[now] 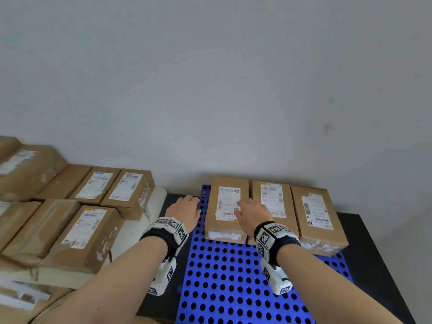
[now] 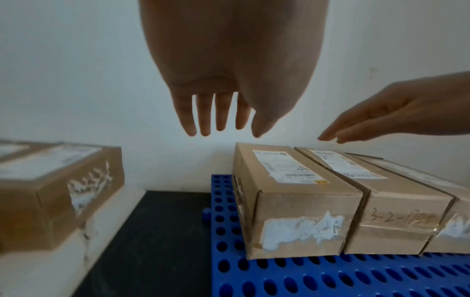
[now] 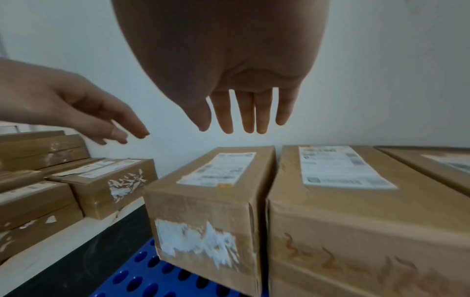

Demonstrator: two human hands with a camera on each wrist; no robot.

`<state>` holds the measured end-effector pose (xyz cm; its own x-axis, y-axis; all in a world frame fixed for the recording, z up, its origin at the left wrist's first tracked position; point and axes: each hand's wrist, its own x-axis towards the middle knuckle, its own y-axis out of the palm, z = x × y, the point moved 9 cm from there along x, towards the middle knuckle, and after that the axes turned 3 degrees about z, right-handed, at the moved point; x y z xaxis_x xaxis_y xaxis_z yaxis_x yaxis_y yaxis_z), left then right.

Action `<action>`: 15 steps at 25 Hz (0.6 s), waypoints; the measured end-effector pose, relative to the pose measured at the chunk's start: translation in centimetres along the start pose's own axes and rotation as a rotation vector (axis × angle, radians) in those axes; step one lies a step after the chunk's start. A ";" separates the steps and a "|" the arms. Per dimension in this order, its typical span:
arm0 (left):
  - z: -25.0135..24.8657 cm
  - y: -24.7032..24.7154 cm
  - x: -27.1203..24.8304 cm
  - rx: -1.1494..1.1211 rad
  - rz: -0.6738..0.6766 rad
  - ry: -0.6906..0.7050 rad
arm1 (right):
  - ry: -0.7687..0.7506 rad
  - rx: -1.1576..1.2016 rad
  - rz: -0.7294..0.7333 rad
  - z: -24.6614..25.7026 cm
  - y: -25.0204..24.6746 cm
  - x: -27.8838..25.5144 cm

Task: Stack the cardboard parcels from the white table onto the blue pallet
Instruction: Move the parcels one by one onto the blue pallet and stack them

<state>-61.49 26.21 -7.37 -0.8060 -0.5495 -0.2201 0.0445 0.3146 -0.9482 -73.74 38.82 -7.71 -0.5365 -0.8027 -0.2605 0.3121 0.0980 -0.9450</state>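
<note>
Overhead, both empty hands, left hand (image 1: pixel 184 212) and right hand (image 1: pixel 251 215), spread above three pallet parcels (image 1: pixel 271 206).

I count three cardboard parcels (image 1: pixel 228 206) on the one blue pallet (image 1: pixel 233 281), at least six parcels on the white table (image 1: pixel 154 202), and two hands.

Stood three cardboard parcels (image 1: pixel 271 206) side by side along the far edge of the blue pallet (image 1: pixel 224 277). Hovered the left hand (image 1: pixel 184 212) and right hand (image 1: pixel 251 215), fingers extended, over the leftmost parcel. Crowded more parcels (image 1: pixel 88 220) on the white worktop (image 1: pixel 149 206) at left.
</note>
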 end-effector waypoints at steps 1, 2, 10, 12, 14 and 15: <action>0.1 -1.2 -0.5 0.064 -0.040 0.008 | -0.033 -0.033 -0.015 1.0 -0.8 0.4; 0.4 -2.2 -1.0 0.111 -0.061 0.006 | -0.070 -0.068 -0.032 2.1 -1.6 0.7; 8.0 -8.6 -5.9 0.243 -0.181 -0.182 | -0.274 -0.201 -0.155 13.2 -5.5 2.0; 10.9 -10.4 -8.3 0.255 -0.227 -0.218 | -0.324 -0.211 -0.182 17.6 -5.7 1.7; 13.8 -12.1 -10.6 0.251 -0.261 -0.255 | -0.368 -0.238 -0.208 22.0 -5.7 1.3; 15.3 -12.8 -11.7 0.255 -0.269 -0.270 | -0.385 -0.249 -0.226 24.2 -5.7 1.1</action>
<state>-43.65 16.77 3.81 -0.6273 -0.7785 0.0215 0.0260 -0.0485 -0.9985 -57.17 23.15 2.18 -0.2263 -0.9741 0.0032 0.0002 -0.0034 -1.0000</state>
